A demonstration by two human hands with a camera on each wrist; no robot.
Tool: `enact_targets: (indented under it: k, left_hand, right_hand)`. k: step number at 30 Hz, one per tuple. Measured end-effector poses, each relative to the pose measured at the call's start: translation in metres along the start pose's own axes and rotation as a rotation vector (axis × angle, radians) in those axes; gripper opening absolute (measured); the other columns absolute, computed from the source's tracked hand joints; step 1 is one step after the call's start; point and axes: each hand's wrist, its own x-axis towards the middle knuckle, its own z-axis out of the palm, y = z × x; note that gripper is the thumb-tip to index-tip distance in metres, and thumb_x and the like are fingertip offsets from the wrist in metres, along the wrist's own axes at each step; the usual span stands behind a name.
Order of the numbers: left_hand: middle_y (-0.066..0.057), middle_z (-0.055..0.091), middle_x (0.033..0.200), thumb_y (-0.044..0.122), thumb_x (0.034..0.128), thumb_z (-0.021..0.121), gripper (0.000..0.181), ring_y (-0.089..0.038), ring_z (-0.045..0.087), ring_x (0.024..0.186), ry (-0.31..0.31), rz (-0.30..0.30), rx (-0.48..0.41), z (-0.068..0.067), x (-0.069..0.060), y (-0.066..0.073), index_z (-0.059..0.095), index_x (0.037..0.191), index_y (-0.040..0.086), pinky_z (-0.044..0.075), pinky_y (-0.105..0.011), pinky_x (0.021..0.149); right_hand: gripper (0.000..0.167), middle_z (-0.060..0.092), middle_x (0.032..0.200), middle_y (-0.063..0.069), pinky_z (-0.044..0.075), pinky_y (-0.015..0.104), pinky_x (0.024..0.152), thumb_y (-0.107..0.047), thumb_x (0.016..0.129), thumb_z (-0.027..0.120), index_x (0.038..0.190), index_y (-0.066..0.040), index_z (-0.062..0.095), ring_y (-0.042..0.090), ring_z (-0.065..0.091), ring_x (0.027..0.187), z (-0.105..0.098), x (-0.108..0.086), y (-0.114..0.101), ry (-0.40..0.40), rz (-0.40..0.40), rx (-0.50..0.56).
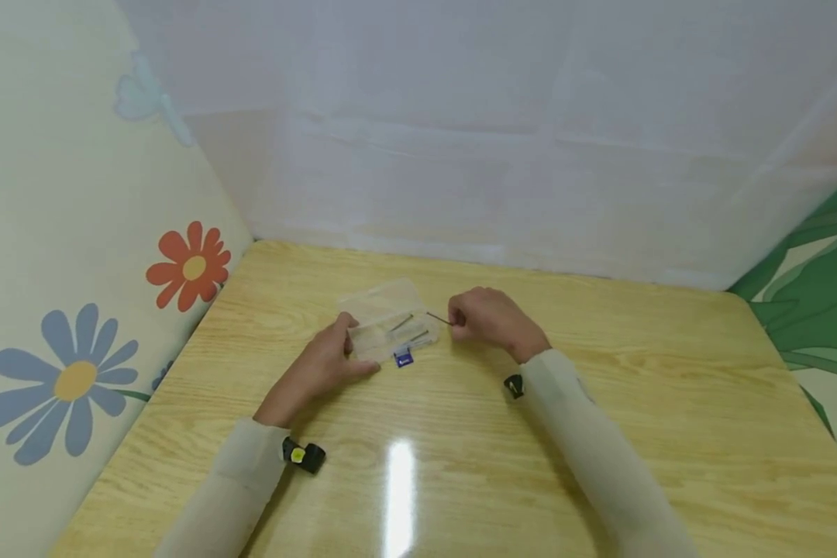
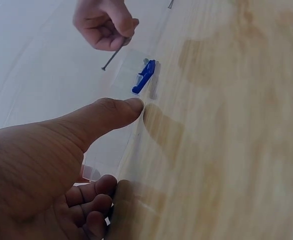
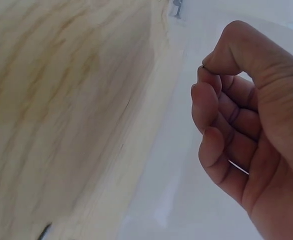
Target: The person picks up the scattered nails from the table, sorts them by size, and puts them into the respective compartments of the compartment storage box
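Note:
A clear plastic box (image 1: pixel 364 346) lies on the table with its transparent lid (image 1: pixel 384 301) raised back on the far side. My left hand (image 1: pixel 324 358) grips its left end, thumb along the near edge and fingers behind. Inside the box are several thin metal nails (image 1: pixel 419 336). A blue latch (image 2: pixel 145 76) juts from the near side. Just past the right end, my right hand (image 1: pixel 494 322) pinches one dark nail (image 2: pixel 114 56) between thumb and curled forefinger. The nail's headed end points toward the box. In the right wrist view, the fingers hide most of this nail.
The wood-grain table (image 1: pixel 669 372) extends around both hands. A pale cloth wall (image 1: pixel 460 155) stands behind it, with flower-printed panels (image 1: pixel 70 232) at the sides. Another nail (image 2: pixel 170 4) shows at the left wrist view's top edge.

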Motion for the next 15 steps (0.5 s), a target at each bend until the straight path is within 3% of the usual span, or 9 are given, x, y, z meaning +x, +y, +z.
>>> enact_targets:
  k: [15]
  left_hand:
    - [-0.011, 0.054, 0.09, 0.03, 0.0826, 0.089, 0.071, -0.024, 0.052, 0.077, -0.003, 0.001, -0.003, 0.0, 0.001, 0.001, 0.045, 0.129, 0.001, 0.045, -0.037, 0.066]
  right_hand:
    - [0.004, 0.063, 0.079, -0.005, 0.047, 0.03, 0.067, -0.013, 0.089, 0.073, 0.089, -0.012, 0.069, 0.013, 0.055, 0.07, -0.002, 0.027, -0.024, 0.002, -0.07, -0.026]
